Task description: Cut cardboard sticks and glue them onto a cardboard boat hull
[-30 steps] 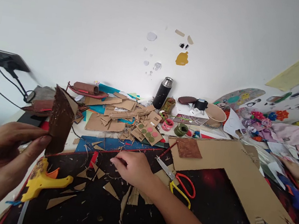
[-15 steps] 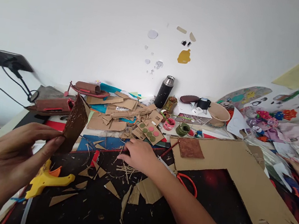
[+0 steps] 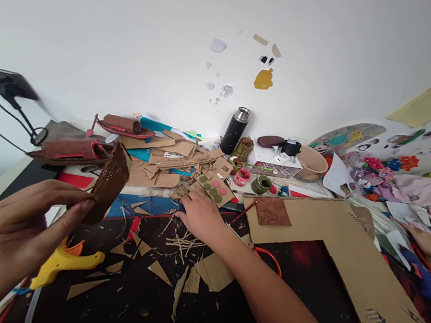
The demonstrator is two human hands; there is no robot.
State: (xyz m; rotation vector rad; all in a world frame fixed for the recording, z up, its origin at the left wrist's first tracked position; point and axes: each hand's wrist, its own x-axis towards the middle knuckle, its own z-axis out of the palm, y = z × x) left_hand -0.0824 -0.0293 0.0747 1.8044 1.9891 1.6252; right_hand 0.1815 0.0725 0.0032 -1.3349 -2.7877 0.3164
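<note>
My left hand (image 3: 27, 230) pinches a brown-painted piece of cardboard (image 3: 111, 181) between thumb and fingers, held up and tilted at the left. Reaching across the middle, my right hand (image 3: 201, 216) is at the near edge of a heap of cardboard scraps (image 3: 160, 179). Its fingertips are partly hidden, so whether they grip anything is unclear. Right beside it lies a cardboard piece with green and pink dots (image 3: 213, 189). Several thin twig-like strips (image 3: 183, 244) are scattered just below that hand. A yellow glue gun (image 3: 66, 263) rests under my left hand.
Brown model boats (image 3: 73, 150) stand at the back left. A black flask (image 3: 235, 131), paint pots (image 3: 263, 185) and a round bowl (image 3: 312, 163) line the wall. Red-handled scissors (image 3: 271, 259) lie near an L-shaped cardboard sheet (image 3: 336, 222). Another person's hand (image 3: 422, 241) is at the right.
My right hand has moved slightly away from me, towards the scraps and the dotted piece. My left hand still holds the brown cardboard, now turned a little. The view has shifted slightly.
</note>
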